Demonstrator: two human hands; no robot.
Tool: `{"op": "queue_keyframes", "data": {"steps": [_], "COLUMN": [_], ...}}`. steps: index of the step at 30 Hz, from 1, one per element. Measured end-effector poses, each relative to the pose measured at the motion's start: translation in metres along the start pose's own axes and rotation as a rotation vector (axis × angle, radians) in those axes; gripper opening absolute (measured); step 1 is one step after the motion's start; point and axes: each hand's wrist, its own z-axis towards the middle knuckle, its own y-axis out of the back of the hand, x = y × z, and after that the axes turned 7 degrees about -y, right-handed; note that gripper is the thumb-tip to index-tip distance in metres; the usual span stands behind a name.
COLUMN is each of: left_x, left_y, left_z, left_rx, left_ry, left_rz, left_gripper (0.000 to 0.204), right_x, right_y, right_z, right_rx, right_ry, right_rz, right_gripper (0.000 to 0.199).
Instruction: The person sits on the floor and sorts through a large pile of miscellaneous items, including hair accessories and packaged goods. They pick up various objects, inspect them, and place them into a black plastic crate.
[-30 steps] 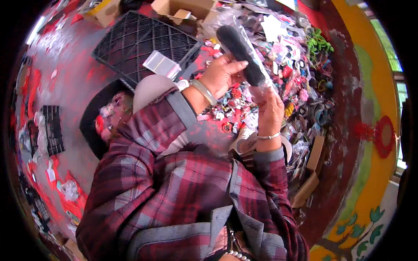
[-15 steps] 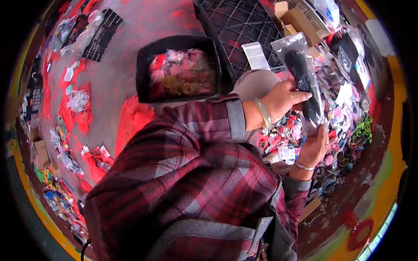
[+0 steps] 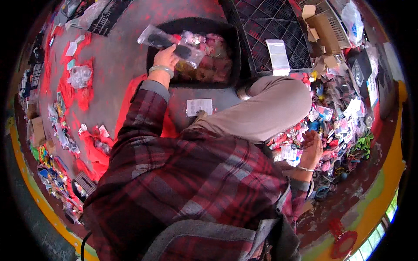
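- Right hand (image 3: pixel 311 148) open, empty, resting over the pile (image 3: pixel 335 130) of small packets; plenty unsorted there.
- Left hand (image 3: pixel 166 56) grips a clear bag (image 3: pixel 167 41) with a dark item, held over the black bin (image 3: pixel 226 37).
- Bin already partly filled; bag not yet dropped.

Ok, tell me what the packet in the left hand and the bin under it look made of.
Packet held by the left hand: thin clear plastic film, glossy, probably; it glints and a dark item shows through. Bin: black, matte, apparently rigid moulded plastic, with a thick rounded rim.
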Motion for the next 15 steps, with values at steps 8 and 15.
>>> {"op": "queue_keyframes", "data": {"steps": [8,15], "left_x": [0.112,0.162], "left_y": [0.045,-0.012], "left_z": [0.022,0.005], "left_rx": [-0.199,-0.211], "left_ry": [0.24,0.266], "left_rz": [-0.18,-0.121], "left_gripper": [0.016,0.024], "right_x": [-0.019,-0.024], "right_y": [0.008,0.012], "right_z": [0.012,0.012], "right_rx": [-0.008,-0.031], "right_ry": [-0.148,-0.165], "right_rz": [0.015,0.004], "right_gripper": [0.028,0.026]}}
